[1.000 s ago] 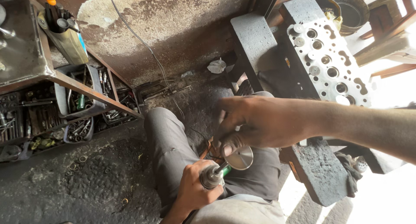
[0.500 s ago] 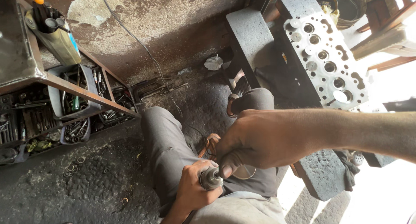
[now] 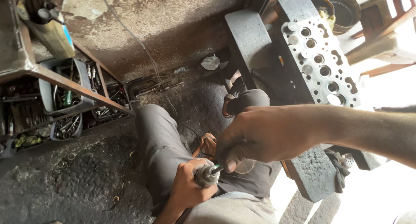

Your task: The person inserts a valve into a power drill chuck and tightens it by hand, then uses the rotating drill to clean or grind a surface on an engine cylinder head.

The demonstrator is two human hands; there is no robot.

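Note:
My left hand (image 3: 188, 187) grips a small hand tool with a metal chuck (image 3: 207, 176) over my lap. My right hand (image 3: 260, 135) is closed just above it, fingers curled around a round metal valve (image 3: 245, 165) whose thin stem points into the chuck. Only the valve's disc edge shows below my fingers. My legs in grey trousers (image 3: 162, 137) lie underneath.
A metal cylinder head (image 3: 320, 63) with several round ports rests on concrete blocks (image 3: 249, 37) at upper right. A metal rack (image 3: 65, 83) with bins of tools stands at left. A dark bucket (image 3: 344, 9) is at top right. The floor is oily, with small rings.
My right hand has come down and closed over the valve, hiding most of its disc. The view has shifted slightly; my left hand keeps its hold on the tool.

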